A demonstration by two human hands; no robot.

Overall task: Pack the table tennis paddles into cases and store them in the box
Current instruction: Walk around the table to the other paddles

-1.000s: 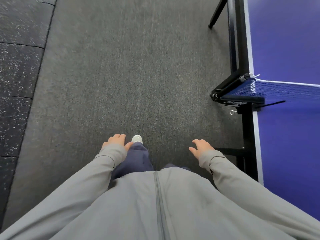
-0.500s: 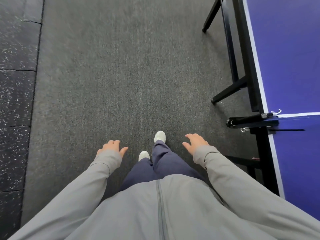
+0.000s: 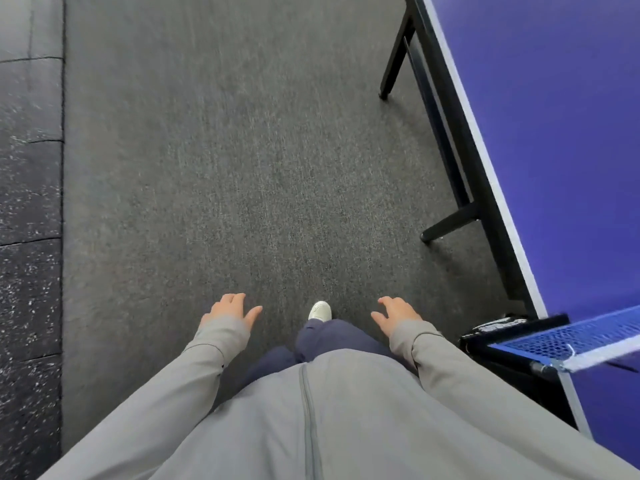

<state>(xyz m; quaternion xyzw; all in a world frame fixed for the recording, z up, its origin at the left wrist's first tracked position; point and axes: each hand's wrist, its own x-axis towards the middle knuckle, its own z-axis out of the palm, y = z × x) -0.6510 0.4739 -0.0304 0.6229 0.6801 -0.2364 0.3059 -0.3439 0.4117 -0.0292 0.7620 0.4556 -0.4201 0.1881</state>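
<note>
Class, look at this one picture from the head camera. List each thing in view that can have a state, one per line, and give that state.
left hand: open, empty, held above the carpet
right hand: open, empty, held above the carpet
table tennis table: set up, visible surface bare
net: fitted on the table, stretched
white shoe: on the carpet, ahead of the body
jacket zip: closed

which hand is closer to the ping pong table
The right hand. The blue table and its net post lie on that side, while the left hand hangs over the grey carpet, farther from the table. Both hands are open and empty.
</note>
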